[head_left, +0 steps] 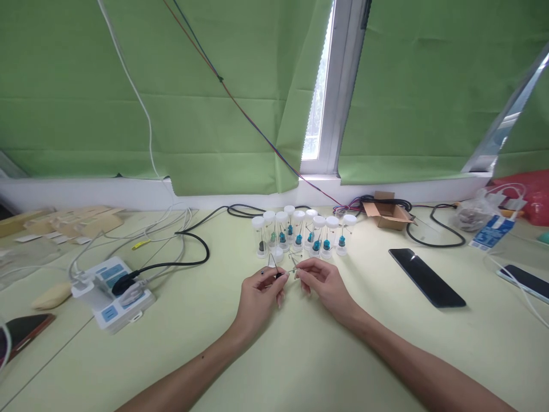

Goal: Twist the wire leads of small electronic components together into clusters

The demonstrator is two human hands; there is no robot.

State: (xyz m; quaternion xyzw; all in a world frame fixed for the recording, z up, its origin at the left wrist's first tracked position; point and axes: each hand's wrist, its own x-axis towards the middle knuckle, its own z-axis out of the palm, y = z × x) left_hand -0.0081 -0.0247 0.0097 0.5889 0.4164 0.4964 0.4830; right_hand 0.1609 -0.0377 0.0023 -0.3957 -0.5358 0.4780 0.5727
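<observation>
My left hand [259, 292] is closed in a pinch on a small black part with a bent thin wire [278, 275]. Close by on the right, my right hand [326, 284] pinches a tiny greenish piece with thin wire legs [294, 270]. The fingertips of both hands nearly meet; what exactly these parts are is too small to make out. Just behind the hands stands a cluster of several clear vials with white caps [318, 221], holding teal or dark pieces on thin stems. A white round cap [275, 256] lies in front of them.
A power strip [124, 315] with plugs and a black cable [189, 264] is at left. To the right are a black phone [424, 277], an open cardboard box [388, 217], a blue-and-white packet [492, 232] and another phone [526, 281]. Green blinds [227, 131] hang behind.
</observation>
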